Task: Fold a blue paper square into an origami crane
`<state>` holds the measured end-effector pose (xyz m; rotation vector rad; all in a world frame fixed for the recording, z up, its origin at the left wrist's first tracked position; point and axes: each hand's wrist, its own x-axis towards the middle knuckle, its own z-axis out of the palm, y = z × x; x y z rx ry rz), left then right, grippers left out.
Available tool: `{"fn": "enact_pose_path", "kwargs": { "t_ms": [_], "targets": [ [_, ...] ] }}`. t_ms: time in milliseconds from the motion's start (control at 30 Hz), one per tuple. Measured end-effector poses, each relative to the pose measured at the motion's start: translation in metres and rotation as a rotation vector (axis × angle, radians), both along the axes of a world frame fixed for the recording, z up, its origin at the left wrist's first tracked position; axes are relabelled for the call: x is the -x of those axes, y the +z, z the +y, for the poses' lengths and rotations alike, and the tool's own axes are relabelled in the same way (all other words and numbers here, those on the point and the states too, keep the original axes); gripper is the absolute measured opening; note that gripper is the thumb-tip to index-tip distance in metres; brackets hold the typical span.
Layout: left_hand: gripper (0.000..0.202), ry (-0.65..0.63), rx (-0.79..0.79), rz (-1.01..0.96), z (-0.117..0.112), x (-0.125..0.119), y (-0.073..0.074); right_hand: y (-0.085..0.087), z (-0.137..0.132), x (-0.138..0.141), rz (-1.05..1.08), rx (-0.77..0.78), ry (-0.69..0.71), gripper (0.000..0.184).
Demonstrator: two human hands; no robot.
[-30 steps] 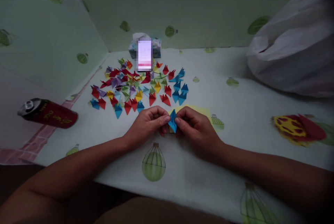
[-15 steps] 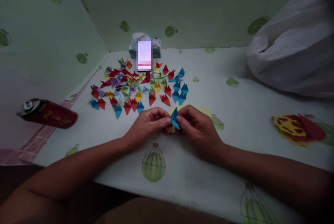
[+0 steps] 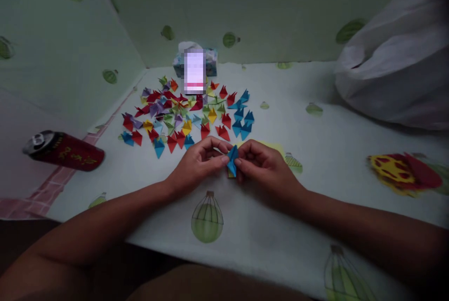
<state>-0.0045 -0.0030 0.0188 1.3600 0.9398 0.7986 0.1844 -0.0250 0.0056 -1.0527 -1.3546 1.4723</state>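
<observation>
A small blue folded paper crane stands between my two hands, its narrow tip pointing up. My left hand pinches its left side between thumb and fingers. On the right side, my right hand grips it the same way, thumb in front. Under the hands lies a sheet of yellow paper, mostly hidden by them. Just beyond spreads a group of several folded paper cranes in red, blue, yellow, green and purple, among them a yellow crane and a blue crane.
At the left lies a red drink can. Behind the cranes, a lit phone leans on a tissue box. A white plastic bag bulges at the right, with a red and yellow cutout piece nearer on the white table cover.
The blue paper crane has turned slightly in my fingers and shows a broader face. My left fingers have lifted and spread a little. The other things stay put.
</observation>
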Motion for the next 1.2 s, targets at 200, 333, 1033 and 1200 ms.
{"fn": "enact_pose_path", "kwargs": {
  "t_ms": [200,333,1033,1200],
  "targets": [
    [0.031,-0.075,0.01,-0.117,0.0039,0.0016,-0.0059,0.0016,0.0035,-0.0005,0.218,0.224,0.03,0.017],
    [0.027,-0.064,-0.244,0.023,0.0013,-0.0005,-0.0043,-0.0017,0.0049,0.0002,0.307,0.31,0.058,0.018],
    [0.008,-0.008,-0.123,-0.034,-0.006,-0.004,-0.0035,-0.0039,-0.0029,-0.0022,-0.172,-0.343,-0.033,0.01],
    [0.005,0.018,-0.228,-0.008,-0.004,0.0,-0.003,-0.0032,-0.003,-0.0036,-0.098,-0.355,-0.023,0.011]
  ]
}}
